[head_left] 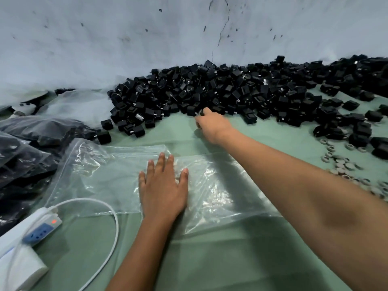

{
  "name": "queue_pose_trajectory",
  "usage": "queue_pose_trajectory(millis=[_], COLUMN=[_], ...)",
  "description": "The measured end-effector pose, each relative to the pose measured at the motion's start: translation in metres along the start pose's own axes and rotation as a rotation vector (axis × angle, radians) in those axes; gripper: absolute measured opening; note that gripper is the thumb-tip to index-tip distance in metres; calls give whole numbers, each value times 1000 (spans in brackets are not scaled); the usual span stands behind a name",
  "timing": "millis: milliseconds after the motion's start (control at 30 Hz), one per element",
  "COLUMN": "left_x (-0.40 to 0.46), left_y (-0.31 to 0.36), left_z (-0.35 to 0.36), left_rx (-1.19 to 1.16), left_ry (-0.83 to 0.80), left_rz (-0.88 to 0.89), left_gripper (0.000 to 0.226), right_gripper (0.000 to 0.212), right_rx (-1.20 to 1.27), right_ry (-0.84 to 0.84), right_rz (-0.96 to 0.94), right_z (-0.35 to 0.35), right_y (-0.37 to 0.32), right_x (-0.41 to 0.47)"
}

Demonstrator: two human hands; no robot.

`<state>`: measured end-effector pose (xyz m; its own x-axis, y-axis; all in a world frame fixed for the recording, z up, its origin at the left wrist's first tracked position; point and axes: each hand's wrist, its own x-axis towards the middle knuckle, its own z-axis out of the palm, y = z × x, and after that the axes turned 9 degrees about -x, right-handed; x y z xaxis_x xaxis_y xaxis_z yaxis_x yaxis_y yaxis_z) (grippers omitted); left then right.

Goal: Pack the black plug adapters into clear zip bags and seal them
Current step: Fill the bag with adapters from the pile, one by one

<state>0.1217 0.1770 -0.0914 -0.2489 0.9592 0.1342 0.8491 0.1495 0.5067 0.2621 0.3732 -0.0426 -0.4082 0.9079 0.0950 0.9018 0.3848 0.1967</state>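
Fingers of your left hand (162, 191) lie flat and spread on the crumpled clear plastic zip bag (100, 177), probably pinning it to the green-covered bench (220, 259) so it stays within reach for loading. Your right hand (207, 122) stretches to the near edge of the heap of small black cube-shaped plug adapters (220, 91) against the wall, fingers curled among them (whether they already hold one, I cannot tell). The bag looks empty and unsealed.

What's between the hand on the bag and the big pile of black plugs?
In the head view, only the clear zip bag's far edge and bare green table cover lie between the left hand and the adapter pile.
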Motion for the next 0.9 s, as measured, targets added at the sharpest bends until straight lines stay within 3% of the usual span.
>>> queue_pose_trajectory(millis=[100, 233, 333, 433, 533, 600, 700, 733, 800, 900], left_x=[-3, -5, 1, 5, 6, 6, 5, 5, 4, 7], left_y=[8, 47, 98, 139, 150, 145, 136, 133, 128, 122], left_z=[-14, -21, -7, 18, 38, 45, 52, 55, 58, 62], left_rx=[-130, -115, -226, -247, -155, -175, -256, -276, -334, -411], left_ry=[133, 333, 190, -116, -324, -362, -318, -297, -264, -193], left_rz=[13, 192, 312, 497, 624, 652, 661, 660, 654, 609], left_gripper=[49, 21, 12, 34, 55, 46, 32, 29, 22, 23], right_gripper=[20, 14, 13, 13, 18, 22, 14, 21, 36, 34], right_rx=[232, 864, 1176, 1397, 1475, 1511, 1711, 1746, 1681, 1581], right_ry=[-2, 289, 372, 469, 519, 485, 368, 335, 293, 257], right_rz=[121, 439, 655, 769, 682, 607, 508, 483, 458, 396], right_z=[0, 4, 17, 29, 35, 37, 35, 35, 35, 36], right_y=[29, 69, 85, 95, 98, 99, 102, 104, 105, 106], right_x=[-34, -100, -147, -179, -197, -202, -203, -203, -203, -204])
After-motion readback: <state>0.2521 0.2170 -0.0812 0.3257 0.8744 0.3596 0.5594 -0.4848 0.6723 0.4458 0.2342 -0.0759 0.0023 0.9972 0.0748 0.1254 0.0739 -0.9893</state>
